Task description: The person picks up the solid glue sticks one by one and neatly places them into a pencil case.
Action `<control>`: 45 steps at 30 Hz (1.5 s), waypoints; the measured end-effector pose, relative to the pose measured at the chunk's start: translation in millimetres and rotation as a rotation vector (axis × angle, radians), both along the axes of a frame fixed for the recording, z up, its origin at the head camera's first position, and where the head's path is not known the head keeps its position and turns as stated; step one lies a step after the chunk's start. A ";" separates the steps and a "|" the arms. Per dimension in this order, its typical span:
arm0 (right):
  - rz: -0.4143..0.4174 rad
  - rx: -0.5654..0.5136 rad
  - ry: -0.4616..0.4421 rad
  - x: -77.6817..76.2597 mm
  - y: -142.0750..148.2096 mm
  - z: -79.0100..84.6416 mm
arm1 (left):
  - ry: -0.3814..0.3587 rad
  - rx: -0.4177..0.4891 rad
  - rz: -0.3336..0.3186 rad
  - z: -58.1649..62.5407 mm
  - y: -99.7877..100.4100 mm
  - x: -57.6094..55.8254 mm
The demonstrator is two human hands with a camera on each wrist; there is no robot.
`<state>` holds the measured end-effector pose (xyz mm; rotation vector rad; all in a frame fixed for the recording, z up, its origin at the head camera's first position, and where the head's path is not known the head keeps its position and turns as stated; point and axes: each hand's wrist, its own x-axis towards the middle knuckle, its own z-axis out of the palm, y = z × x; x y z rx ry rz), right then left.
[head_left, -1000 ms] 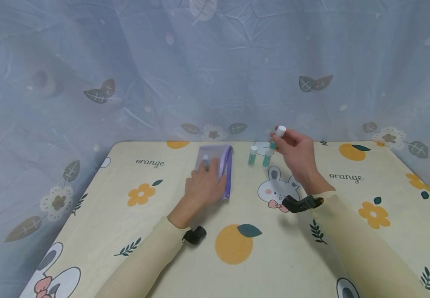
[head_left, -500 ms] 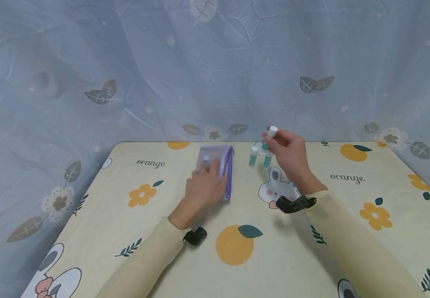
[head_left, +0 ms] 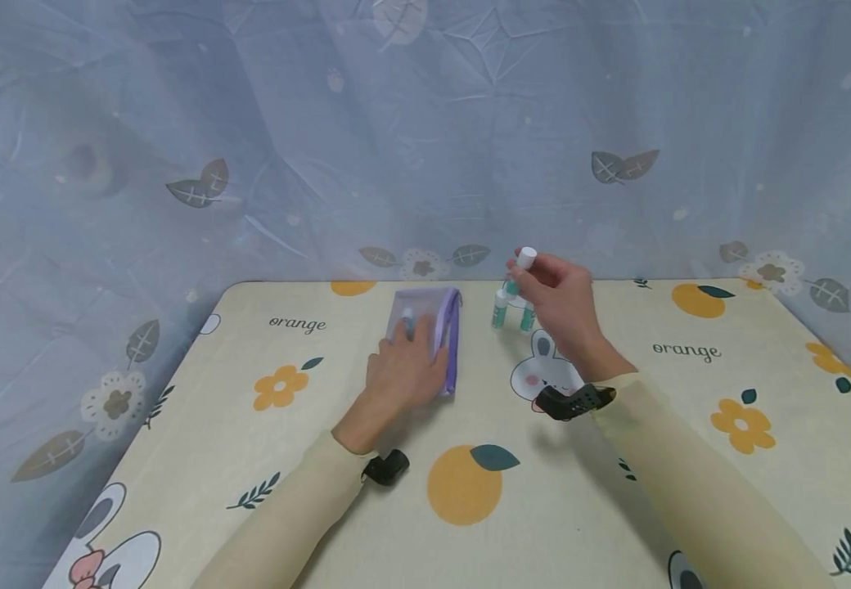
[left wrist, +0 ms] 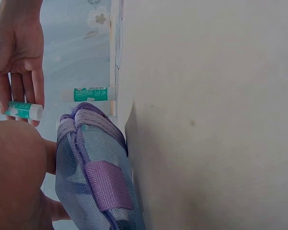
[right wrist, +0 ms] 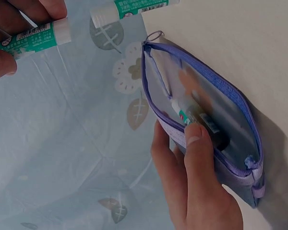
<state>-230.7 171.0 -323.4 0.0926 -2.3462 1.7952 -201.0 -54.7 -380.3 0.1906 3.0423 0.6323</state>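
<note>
My left hand [head_left: 405,366] lies over a mesh zip pouch [head_left: 451,348] with purple trim. In the right wrist view its thumb is at the rim and its fingers are on the outer side, pinching the mouth's edge. The pouch gapes, and inside lie a green-and-white stick and a dark cylinder [right wrist: 212,129]. To the right, my right hand [head_left: 565,304] holds a glue stick [head_left: 526,258] with a white cap and green label, raised and tilted between thumb and fingers. Below it two glue sticks stand upright, a left one [head_left: 499,311] and a right one [head_left: 528,318], partly hidden by the hand.
A cream tablecloth [head_left: 352,507] printed with oranges, flowers and rabbits covers the table. Behind its far edge hangs a blue-grey patterned curtain [head_left: 425,147]. Each wrist wears a black camera band, one on the left [head_left: 387,468] and one on the right [head_left: 574,402].
My right hand has moved left with the glue stick, from beyond the standing sticks to above them. The left hand and the pouch have stayed in place.
</note>
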 end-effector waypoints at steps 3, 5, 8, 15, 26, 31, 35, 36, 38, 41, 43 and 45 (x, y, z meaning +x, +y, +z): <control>0.007 -0.007 -0.001 -0.3 -3.1 0.0 | -0.003 -0.006 0.000 -0.3 -0.1 -0.4; 0.016 -0.026 0.001 -0.9 -4.8 0.1 | -0.005 -0.008 0.000 -0.4 -0.1 -0.3; 0.024 -0.040 0.007 -2.0 -6.5 0.4 | -0.005 -0.010 -0.002 -0.3 0.1 -0.2; 0.029 -0.035 0.021 -1.4 -12.8 2.1 | -0.003 -0.014 -0.001 -0.3 0.7 0.0; 0.031 -0.056 0.003 -1.1 -25.7 3.1 | 0.000 -0.017 -0.002 0.2 1.0 0.0; 0.041 -0.059 0.009 -2.7 -30.7 2.4 | -0.003 -0.015 0.000 0.1 0.7 0.0; 0.055 -0.057 0.013 -2.7 -30.9 2.3 | -0.010 -0.007 0.002 -0.3 1.2 -0.1; 0.056 -0.055 0.011 -2.3 -30.9 2.5 | -0.012 -0.005 0.002 -0.2 1.3 -0.1; 0.054 -0.054 0.008 -1.9 -31.3 2.8 | -0.013 -0.003 0.001 0.1 1.5 0.1; 0.057 -0.064 0.009 -1.2 -33.6 3.7 | -0.012 -0.007 0.000 0.8 1.4 0.3; 0.060 -0.067 0.012 -1.0 -36.3 4.2 | -0.011 -0.009 0.001 1.0 1.2 0.1; 0.064 -0.063 0.012 -1.0 -39.5 4.8 | -0.010 -0.009 0.002 1.3 1.0 0.0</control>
